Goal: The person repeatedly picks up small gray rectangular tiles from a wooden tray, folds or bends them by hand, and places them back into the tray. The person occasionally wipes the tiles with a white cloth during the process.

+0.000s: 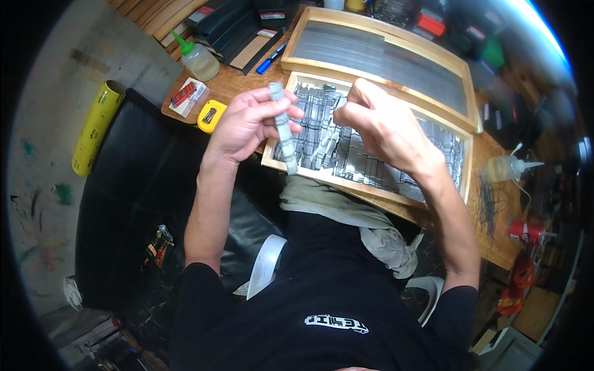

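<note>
My left hand (246, 123) pinches a narrow, segmented grey-green strip (284, 131) between thumb and fingers. The strip stands nearly upright over the left end of a shallow wooden tray (370, 184). Inside that tray lie rows of thin grey metal pieces (312, 117), several of them tilted or loose near the middle. Above the tray's centre my right hand (388, 127) is closed, its thumb and bent fingers pressed together. Whatever it may grip is hidden behind the fingers.
Behind the tray, a second wooden tray (383, 40) holds long grey strips. A yellow tape measure (211, 116), a blue marker (271, 58) and a green-tipped bottle (201, 60) stand or lie on the left. At right are another squeeze bottle (504, 168) and a red can (526, 233).
</note>
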A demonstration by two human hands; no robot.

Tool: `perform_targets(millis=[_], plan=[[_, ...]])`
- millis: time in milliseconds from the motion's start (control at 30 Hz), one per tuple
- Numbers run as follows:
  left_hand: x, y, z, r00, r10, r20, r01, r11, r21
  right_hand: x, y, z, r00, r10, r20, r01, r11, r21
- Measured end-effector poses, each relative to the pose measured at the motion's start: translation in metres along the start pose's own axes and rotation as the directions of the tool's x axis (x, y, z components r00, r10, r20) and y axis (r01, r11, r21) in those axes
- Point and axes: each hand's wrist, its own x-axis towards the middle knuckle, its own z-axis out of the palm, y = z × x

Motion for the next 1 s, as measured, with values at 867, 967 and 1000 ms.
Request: perform_targets(millis=[867, 967, 1000], plan=[[-0.064, -0.066, 0.078, 0.984, -0.04, 0.173, 0.096, 0.939, -0.33, -0.107, -0.089, 0.007, 0.959, 0.277, 0.067, -0.229, 0.61, 0.759], [-0.075, -0.077, 0.074, 0.998, 0.006, 0.065, 0.021, 0.916, -0.401, -0.111, -0.098, 0.01, 0.958, 0.228, 0.171, -0.269, 0.526, 0.807], [-0.078, -0.078, 0.072, 0.999, -0.006, 0.046, 0.023, 0.921, -0.388, -0.113, -0.099, 0.016, 0.96, 0.247, 0.131, -0.248, 0.533, 0.809]])
